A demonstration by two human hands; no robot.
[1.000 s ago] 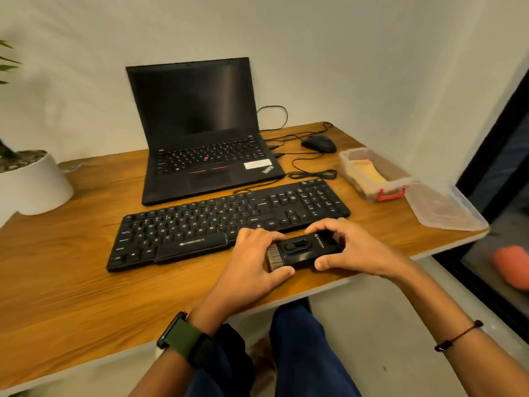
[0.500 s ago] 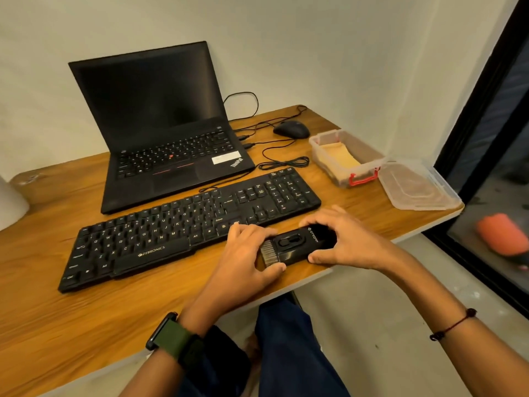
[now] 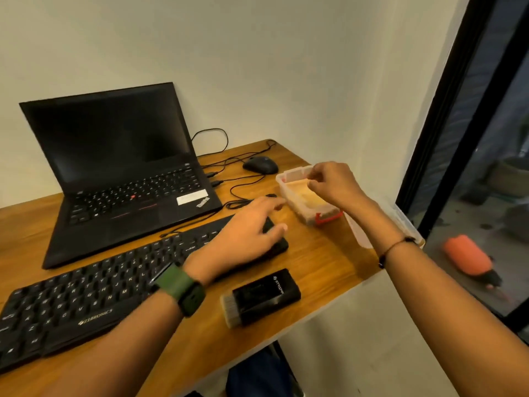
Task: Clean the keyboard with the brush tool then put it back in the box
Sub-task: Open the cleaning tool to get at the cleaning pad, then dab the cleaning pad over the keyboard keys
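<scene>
The black brush tool (image 3: pixel 263 295) lies flat on the wooden table near its front edge, bristles to the left, with no hand on it. The black keyboard (image 3: pixel 86 296) stretches to its left. My left hand (image 3: pixel 246 233) is spread over the keyboard's right end, fingers straight and pointing toward the clear plastic box (image 3: pixel 292 196). My right hand (image 3: pixel 335 184) hovers over the box with thumb and fingers curled near its far rim. Whether they touch the rim is unclear. Something yellow lies inside the box.
An open black laptop (image 3: pixel 120 167) stands behind the keyboard. A black mouse (image 3: pixel 260 164) and loose cables lie behind the box. The box's clear lid (image 3: pixel 360 233) rests at the table's right edge, partly hidden by my right forearm. A wall is close behind.
Both hands let go of the brush tool, which now lies alone on the table. They moved away and to the right toward the box. The view swung right.
</scene>
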